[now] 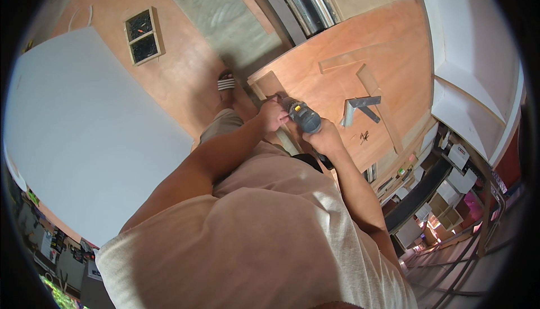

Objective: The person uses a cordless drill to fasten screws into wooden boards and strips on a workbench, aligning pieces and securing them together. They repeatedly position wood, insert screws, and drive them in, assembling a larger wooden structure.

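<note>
My right hand (326, 136) is wrapped round the grip of a dark cordless drill (305, 118) with a yellow mark on its body. The drill's front end points up and left, toward a wooden piece (271, 86) at the near left corner of the plywood worktop (304, 61). Close beside the drill's front end, my left hand (273, 114) has its fingers closed at the worktop's edge. What those fingers hold is too small and partly hidden. The drill's tip is also hard to make out.
On the worktop lie a try square (350, 111), a thin wooden strip (371, 92) and a small cluster of screws (364, 137). A large white panel (95, 134) stands at left. Beyond it sits a two-part wooden box (143, 36) of dark small pieces. White shelving (472, 44) rises at right.
</note>
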A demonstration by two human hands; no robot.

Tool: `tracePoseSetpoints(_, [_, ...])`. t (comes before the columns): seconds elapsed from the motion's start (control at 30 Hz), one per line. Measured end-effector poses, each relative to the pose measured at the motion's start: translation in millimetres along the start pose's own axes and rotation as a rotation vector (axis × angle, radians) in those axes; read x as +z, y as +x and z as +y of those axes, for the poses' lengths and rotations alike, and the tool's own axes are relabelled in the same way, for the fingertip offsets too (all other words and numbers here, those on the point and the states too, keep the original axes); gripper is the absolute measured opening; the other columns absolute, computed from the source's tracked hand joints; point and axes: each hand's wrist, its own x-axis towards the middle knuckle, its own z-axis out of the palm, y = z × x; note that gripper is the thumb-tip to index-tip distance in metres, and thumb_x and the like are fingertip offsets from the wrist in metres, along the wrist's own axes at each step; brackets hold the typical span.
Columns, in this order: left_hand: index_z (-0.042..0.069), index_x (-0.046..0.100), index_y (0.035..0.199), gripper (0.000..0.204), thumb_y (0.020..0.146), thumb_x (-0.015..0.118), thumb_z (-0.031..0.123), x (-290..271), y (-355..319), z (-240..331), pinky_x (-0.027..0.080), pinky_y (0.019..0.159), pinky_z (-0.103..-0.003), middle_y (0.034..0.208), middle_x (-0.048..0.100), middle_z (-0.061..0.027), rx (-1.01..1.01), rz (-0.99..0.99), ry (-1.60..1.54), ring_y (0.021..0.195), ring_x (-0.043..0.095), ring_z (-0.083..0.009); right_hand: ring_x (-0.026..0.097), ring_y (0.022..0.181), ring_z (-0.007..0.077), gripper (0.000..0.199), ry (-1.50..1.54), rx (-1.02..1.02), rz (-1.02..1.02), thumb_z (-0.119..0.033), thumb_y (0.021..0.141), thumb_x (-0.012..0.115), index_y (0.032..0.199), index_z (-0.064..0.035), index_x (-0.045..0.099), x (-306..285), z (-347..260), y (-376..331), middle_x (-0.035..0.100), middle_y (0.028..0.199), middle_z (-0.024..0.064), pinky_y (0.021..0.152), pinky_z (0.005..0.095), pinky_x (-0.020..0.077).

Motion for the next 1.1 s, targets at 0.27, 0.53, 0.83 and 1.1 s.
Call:
tracePoseSetpoints(0.27, [0.024,0.052,0.115,0.019,0.102,0.039,0.020,1.1,1.8,4.3,0.038,0.097,-0.044,0.115,0.060,0.0013,-0.011,0.063,0.016,0.109,0.057,-0.0215,0.068,0.091,0.0389,0.035,-0.019,0.008,-0.013,-0.023,0.071,0.071,0.099,-0.0016,0.069,1.6,3.5,1.1,0.070,0.092,0.0248,0.078,0.0419,0.0540])
tracePoseSetpoints(0.53, [0.024,0.049,0.125,0.025,0.101,0.041,0.023,-2.0,15.2,2.8,0.040,0.098,-0.046,0.123,0.057,-0.0024,0.034,0.076,-0.016,0.114,0.057,-0.0248,0.068,0.092,0.0388,0.038,0.031,-0.009,-0.011,-0.021,0.070,0.070,0.103,-0.0019,0.068,0.6,-5.0,1.7,0.070,0.093,0.0246,0.079,0.0426,0.0535])
tracePoseSetpoints(0.83, [0.025,0.049,0.124,0.027,0.101,0.037,0.020,-7.1,20.9,1.7,0.042,0.095,-0.045,0.120,0.058,-0.0019,0.117,-0.056,-0.031,0.109,0.058,-0.0236,0.068,0.092,0.0386,0.034,0.023,-0.011,0.012,-0.020,0.071,0.070,0.099,-0.0012,0.067,-0.7,-8.1,3.1,0.070,0.092,0.0241,0.078,0.0414,0.0536])
tracePoseSetpoints(1.1, [0.025,0.052,0.122,0.028,0.099,0.040,0.014,5.8,0.5,15.0,0.042,0.090,-0.043,0.114,0.061,-0.0002,0.054,0.057,0.016,0.104,0.061,-0.0233,0.069,0.088,0.0368,0.034,-0.008,0.003,0.015,-0.021,0.070,0.071,0.096,0.0006,0.067,-3.3,-15.2,3.5,0.070,0.089,0.0235,0.077,0.0408,0.0541])
